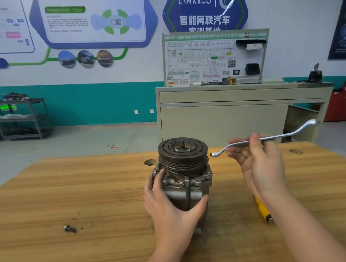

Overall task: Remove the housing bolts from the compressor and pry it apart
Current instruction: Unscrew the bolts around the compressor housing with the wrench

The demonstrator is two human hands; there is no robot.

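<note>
The compressor (184, 167) stands upright in the middle of the wooden table (69, 189), its dark grooved pulley on top and its grey metal housing below. My left hand (169, 206) grips the housing from the near side, fingers on its left and thumb on its right. My right hand (256, 159) holds a silver double-ended ring wrench (271, 138) in the air to the right of the pulley. The wrench's left end hangs just beside the pulley, not touching it. One loose bolt (70, 228) lies on the table at the near left.
A yellow-handled tool (262, 209) lies on the table under my right forearm. A small dark disc (150, 162) sits left of the pulley, and another mark (295, 152) lies at the far right. Beyond the table stands a beige cabinet (228, 114) with a display board.
</note>
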